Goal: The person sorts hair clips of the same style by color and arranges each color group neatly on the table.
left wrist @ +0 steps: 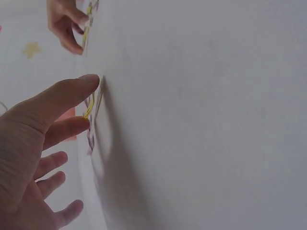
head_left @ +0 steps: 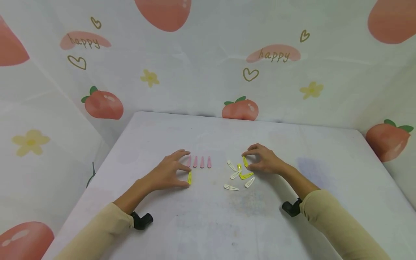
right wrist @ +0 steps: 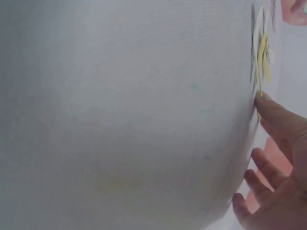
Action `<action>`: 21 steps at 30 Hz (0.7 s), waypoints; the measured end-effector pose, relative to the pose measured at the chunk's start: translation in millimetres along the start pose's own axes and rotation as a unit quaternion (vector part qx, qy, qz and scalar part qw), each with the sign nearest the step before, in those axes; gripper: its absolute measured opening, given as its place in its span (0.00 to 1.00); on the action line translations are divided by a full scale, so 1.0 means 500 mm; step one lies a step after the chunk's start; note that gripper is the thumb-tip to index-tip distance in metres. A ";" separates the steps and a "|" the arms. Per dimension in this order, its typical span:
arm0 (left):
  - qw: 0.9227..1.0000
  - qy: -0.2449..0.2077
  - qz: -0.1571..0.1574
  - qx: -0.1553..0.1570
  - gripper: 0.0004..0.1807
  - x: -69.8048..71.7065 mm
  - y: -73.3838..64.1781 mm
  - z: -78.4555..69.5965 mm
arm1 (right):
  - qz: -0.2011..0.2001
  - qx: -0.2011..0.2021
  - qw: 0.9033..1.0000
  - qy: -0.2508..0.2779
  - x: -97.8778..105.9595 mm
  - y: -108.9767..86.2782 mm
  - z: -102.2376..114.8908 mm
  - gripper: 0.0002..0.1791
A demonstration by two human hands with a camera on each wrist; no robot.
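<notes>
My left hand (head_left: pixel 166 174) pinches a yellow snap hair clip (head_left: pixel 189 178) by its two ends, between thumb and index finger. The clip stands lengthwise just in front of a row of several pink hair clips (head_left: pixel 202 162); the left fingers overlap the row's left end. On the right, my right hand (head_left: pixel 264 161) has thumb and index finger at the ends of another yellow hair clip (head_left: pixel 245 161). Beside it lies a loose group of white hair clips (head_left: pixel 231 165) and two yellow ones (head_left: pixel 247 176). In the right wrist view the thumb (right wrist: pixel 271 108) partly hides the clip.
A white cloth-covered table (head_left: pixel 208 220) lies under everything. Behind it hangs a printed backdrop (head_left: pixel 195 94) with peaches, hearts and flowers. Each wrist carries a black camera, the left one (head_left: pixel 142 221) and the right one (head_left: pixel 291 208), low over the table.
</notes>
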State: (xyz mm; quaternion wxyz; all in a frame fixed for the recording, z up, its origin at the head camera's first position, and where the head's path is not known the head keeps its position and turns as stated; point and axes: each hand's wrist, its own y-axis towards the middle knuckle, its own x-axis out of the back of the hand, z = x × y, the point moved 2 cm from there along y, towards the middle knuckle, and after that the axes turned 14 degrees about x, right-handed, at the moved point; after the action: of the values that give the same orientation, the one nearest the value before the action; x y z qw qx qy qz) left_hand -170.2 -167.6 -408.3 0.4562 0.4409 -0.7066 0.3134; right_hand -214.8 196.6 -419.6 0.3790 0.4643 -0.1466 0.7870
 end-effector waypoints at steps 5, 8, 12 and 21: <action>1.000 -0.006 0.001 0.027 0.25 0.005 -0.008 0.025 | 0.002 -0.006 1.000 0.001 -0.001 0.001 0.002 0.23; 0.999 -0.012 0.001 0.031 0.26 0.004 -0.007 0.035 | 0.001 -0.009 1.000 0.002 0.000 0.001 0.004 0.23; 0.999 -0.021 -0.002 0.027 0.26 0.002 -0.004 0.043 | 0.004 -0.013 1.000 0.005 -0.001 0.005 0.010 0.23; 0.999 -0.039 0.002 0.036 0.28 -0.005 -0.003 0.053 | 0.002 0.005 0.999 0.042 -0.017 0.057 0.074 0.24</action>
State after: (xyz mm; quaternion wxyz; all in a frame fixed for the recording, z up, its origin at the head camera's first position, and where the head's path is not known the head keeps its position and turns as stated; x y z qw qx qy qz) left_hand -178.2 -189.7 -420.9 0.4114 0.4676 -0.7130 0.3219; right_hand -210.4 151.8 -403.6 0.3806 0.4326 -0.1276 0.8073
